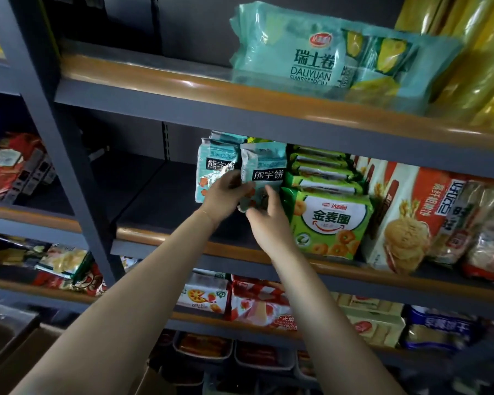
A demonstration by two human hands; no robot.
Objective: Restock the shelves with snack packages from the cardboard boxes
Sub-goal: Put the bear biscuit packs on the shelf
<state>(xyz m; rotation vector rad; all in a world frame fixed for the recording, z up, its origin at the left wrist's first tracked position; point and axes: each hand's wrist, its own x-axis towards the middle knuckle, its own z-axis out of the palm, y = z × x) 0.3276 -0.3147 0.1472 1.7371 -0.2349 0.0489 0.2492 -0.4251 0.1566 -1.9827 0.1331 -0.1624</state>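
Two light-blue snack packages with black labels stand upright on the middle shelf [160, 235]. My left hand [226, 196] grips the left edge of the front package [264, 166], its thumb across the face. My right hand [264, 220] touches the lower right part of the same package with curled fingers. The second blue package [211, 163] stands just behind and to the left, partly hidden by my left hand. Green ring-biscuit packages [331, 223] stand right beside the front package.
The middle shelf left of the blue packages is bare and dark. A large teal Swiss-roll bag [291, 52] lies on the upper shelf. Orange biscuit bags [417, 218] fill the right. Lower shelves hold red and blue packs. A cardboard box edge [9, 346] shows at bottom left.
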